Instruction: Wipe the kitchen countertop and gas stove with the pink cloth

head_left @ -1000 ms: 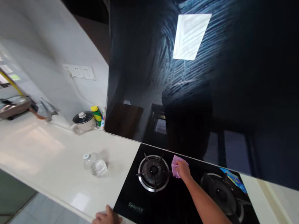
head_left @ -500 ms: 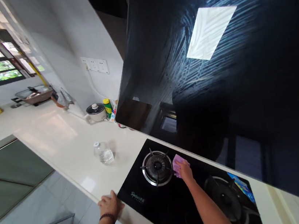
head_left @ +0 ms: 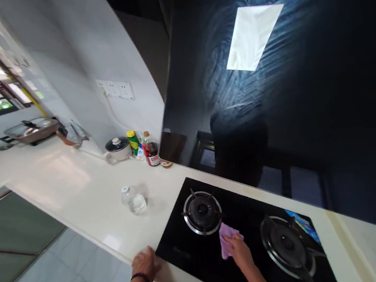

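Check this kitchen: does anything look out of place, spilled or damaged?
A blue printed sheet lies on the hob right by the right burner, an odd spot. The dark panel above shows streaks. No spill or damage visible.

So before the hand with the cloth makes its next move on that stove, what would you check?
1. Hold on the cloth: the right hand bunches the purple cloth against the black hob, between the burners. Ok.
2. Flames: none seen at the left burner or the right burner. Ok.
3. Support: the left hand rests on the counter edge by the hob corner. Ok.
4. Water bottle: stands on the counter, apart from the hob. Ok.
5. Heat of the hob glass: cannot tell.
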### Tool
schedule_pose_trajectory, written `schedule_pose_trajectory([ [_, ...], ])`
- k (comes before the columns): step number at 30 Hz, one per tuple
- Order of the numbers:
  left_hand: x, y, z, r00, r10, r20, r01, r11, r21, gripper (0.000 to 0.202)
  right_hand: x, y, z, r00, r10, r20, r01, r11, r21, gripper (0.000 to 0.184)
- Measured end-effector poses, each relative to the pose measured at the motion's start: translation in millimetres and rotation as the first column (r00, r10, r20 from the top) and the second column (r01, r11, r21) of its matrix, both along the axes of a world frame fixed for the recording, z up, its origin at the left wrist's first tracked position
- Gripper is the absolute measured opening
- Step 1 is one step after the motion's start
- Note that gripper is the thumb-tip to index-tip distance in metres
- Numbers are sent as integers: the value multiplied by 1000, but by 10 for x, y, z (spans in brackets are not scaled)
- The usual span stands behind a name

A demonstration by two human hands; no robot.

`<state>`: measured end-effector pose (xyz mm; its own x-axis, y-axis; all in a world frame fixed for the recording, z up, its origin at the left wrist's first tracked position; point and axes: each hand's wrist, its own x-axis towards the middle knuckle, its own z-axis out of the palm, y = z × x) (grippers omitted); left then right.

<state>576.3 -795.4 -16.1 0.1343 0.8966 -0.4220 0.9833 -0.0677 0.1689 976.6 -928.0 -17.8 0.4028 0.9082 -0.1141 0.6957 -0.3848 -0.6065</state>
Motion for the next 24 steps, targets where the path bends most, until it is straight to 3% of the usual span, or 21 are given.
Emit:
schedule_pose_trajectory([
  [3, -222, 351, 55, 946, 172, 275, -190, 981, 40, 70, 54, -97, -51, 999, -27, -27, 27, 1000, 12, 37],
  [6, -408, 786, 179, 813, 286, 507, -423, 888, 179, 86, 376, -24, -100, 989, -150, -13, 150, 988, 27, 38],
  [9, -522, 1208, 333, 712, 194, 675, -505, 809, 301, 95, 777, 216, -73, 943, -327, 54, 328, 945, 1, 33],
  [12, -538, 1541, 442, 625, 92, 775, -499, 811, 306, 95, 921, 385, -4, 905, -413, 102, 420, 906, -57, 31],
  [14, -504, 1695, 457, 601, 97, 794, -503, 818, 281, 94, 810, 363, -1, 894, -439, 93, 444, 894, -52, 30],
  [19, -438, 1974, 363, 601, 178, 779, -534, 814, 226, 85, 193, 77, -143, 845, -535, 3, 535, 844, -27, 34],
  [24, -394, 2285, 387, 633, 106, 767, -419, 880, 224, 83, -77, -58, -169, 783, -618, -62, 617, 786, -36, 37],
])
